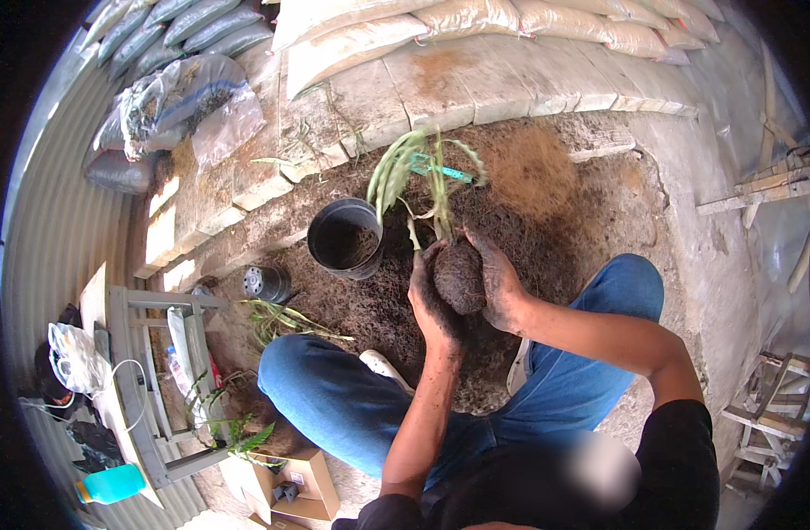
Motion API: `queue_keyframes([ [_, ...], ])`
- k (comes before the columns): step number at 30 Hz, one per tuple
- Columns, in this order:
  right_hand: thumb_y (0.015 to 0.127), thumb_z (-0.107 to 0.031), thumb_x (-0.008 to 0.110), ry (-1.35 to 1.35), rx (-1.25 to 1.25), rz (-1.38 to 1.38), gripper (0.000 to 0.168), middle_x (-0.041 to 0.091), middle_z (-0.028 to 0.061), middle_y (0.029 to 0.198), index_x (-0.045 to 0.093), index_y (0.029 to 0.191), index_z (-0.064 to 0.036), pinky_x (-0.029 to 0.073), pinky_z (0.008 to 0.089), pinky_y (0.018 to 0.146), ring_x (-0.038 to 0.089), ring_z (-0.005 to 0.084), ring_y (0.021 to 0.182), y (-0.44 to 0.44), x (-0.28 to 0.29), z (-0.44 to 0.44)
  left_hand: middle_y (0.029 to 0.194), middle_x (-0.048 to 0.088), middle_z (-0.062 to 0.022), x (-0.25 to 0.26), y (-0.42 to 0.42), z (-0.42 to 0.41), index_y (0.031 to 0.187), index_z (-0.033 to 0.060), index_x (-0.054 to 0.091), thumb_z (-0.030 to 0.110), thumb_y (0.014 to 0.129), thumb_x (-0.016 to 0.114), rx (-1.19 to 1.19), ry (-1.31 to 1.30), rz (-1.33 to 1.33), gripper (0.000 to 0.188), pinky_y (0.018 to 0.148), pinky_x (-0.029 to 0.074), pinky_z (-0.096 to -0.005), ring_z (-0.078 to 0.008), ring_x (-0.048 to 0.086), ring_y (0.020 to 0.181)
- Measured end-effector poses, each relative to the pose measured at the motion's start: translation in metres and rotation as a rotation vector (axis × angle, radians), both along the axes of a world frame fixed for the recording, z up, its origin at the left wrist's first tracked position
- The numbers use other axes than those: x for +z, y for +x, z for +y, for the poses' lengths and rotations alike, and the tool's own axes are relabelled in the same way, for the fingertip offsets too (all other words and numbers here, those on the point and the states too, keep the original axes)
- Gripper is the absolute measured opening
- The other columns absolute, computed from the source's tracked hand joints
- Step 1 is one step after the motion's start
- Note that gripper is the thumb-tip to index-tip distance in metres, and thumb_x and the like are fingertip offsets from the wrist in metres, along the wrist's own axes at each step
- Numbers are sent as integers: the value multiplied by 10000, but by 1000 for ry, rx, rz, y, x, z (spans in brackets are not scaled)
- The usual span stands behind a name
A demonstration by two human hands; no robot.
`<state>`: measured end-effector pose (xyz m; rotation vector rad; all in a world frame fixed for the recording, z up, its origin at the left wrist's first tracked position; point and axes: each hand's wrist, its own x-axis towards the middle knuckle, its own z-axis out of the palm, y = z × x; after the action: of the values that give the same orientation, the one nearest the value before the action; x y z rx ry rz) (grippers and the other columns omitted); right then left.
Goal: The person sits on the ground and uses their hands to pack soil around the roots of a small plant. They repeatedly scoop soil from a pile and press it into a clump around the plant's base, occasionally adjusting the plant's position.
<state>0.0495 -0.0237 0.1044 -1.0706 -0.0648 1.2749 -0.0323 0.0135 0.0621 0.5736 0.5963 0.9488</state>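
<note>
Between my two soil-covered hands is the dark root ball of a plant, with its long, drooping green leaves pointing away from me. My left hand presses against the left side of the root ball, and my right hand cups its right side. Just left of the leaves stands a black plastic pot, with some soil visible inside. Beneath the plant lies a spread of loose dark soil. A turquoise hand tool lies behind the leaves, partly hidden by them.
Brown fibre lies beyond my right hand. A small black pot and cut leaves are near my left knee. A grey wooden stand and cardboard box are at left. Stacked sacks line a concrete ledge.
</note>
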Motion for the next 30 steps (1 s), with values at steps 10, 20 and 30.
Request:
queue_keyframes([
  [10, 909, -394, 488, -50, 168, 243, 368, 644, 48, 1022, 610, 1082, -93, 478, 332, 863, 608, 175, 931, 23, -18, 3, 1306, 490, -158, -10, -1, 2, 1242, -20, 522, 354, 978, 372, 324, 596, 526, 481, 1080, 268, -389, -281, 418, 1253],
  [20, 976, -434, 398, 62, 128, 239, 348, 593, 28, 926, 553, 1039, -128, 486, 306, 824, 587, 153, 884, 7, -25, -19, 942, 678, -134, 4, -8, -4, 883, 18, 700, 5, 678, 607, 533, 1381, 469, 226, 824, 517, -464, -351, 648, 915],
  [30, 942, -442, 434, 31, 148, 237, 456, 602, 54, 1178, 567, 1206, -95, 418, 369, 940, 546, 209, 1088, 31, -20, -4, 1290, 487, -240, -11, -7, 8, 1110, -47, 574, 260, 880, 525, 454, 734, 339, 387, 1027, 344, -425, -336, 472, 1203],
])
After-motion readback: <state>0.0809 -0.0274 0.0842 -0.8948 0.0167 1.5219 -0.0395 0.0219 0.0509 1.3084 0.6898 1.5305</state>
